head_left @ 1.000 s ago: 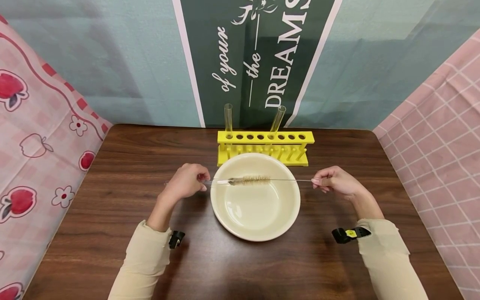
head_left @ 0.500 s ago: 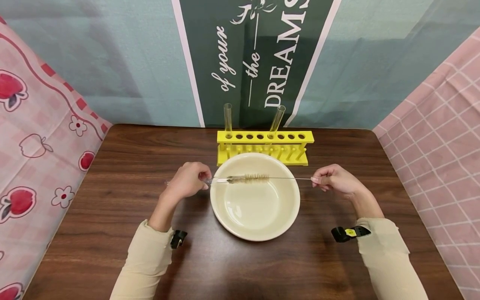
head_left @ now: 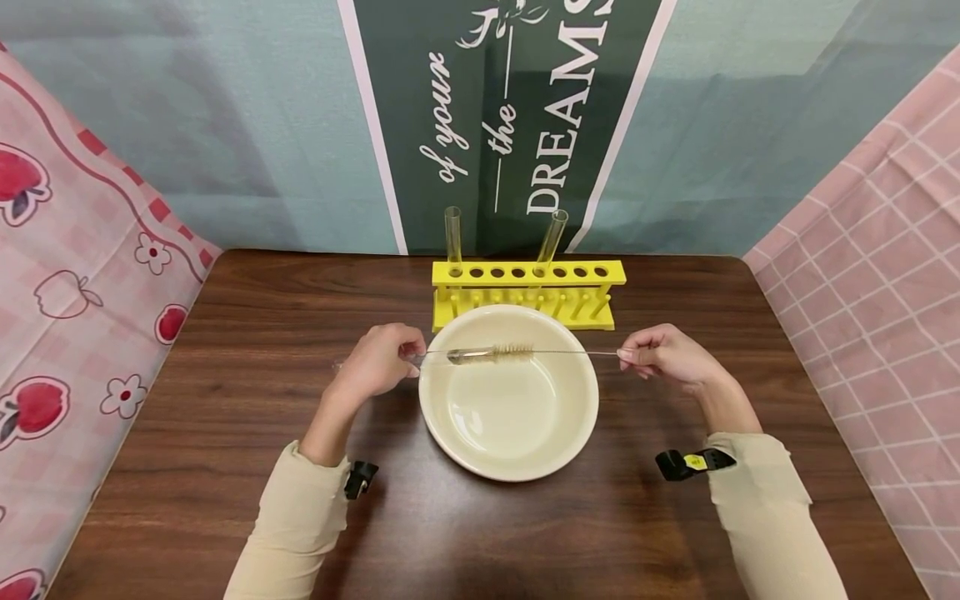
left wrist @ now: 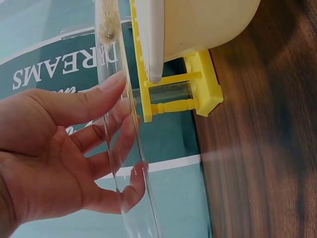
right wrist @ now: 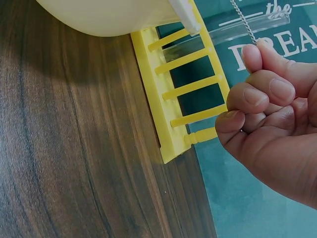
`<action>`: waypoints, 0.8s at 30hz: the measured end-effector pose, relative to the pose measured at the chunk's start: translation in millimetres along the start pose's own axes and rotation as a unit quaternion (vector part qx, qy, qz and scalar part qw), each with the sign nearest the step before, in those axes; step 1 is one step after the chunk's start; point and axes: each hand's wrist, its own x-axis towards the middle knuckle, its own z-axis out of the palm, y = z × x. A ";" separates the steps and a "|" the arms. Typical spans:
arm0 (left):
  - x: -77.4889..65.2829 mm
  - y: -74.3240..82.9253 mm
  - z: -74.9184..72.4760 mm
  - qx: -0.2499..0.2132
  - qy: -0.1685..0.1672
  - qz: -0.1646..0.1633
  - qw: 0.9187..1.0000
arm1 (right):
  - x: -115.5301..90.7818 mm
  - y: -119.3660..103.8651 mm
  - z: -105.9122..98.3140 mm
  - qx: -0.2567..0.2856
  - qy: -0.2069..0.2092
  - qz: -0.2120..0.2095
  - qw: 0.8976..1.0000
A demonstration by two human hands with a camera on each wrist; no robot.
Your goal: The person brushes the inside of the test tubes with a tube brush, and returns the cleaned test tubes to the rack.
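One brush [head_left: 513, 353] crosswise, tip [left wrist: 108, 33] leftward

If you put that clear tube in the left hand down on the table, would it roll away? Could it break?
The clear tube would probably roll on the table, because its sides look round and smooth. It may feel slippery, since its surface is shiny. It might crack if dropped: it looks like thin glass, though I can't be sure.

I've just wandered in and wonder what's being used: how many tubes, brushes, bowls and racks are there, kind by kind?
Yellow rack: 1
Glass tubes: 3 (2 in the rack, 1 in the left hand)
Brush: 1
Cream bowl: 1
Total: 6
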 end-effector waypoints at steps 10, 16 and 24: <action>0.7 1.7 2.3 -0.004 -0.009 -0.012 1.000 | -0.2 -10.9 1.6 -0.019 0.006 0.009 1.000; 1.1 2.7 2.7 -0.002 -0.005 -0.013 1.000 | -0.1 -15.1 1.1 -0.054 0.002 0.010 0.999; 0.6 4.2 4.0 -0.004 0.012 0.000 1.000 | 1.5 -19.0 2.7 -0.071 0.006 0.015 0.997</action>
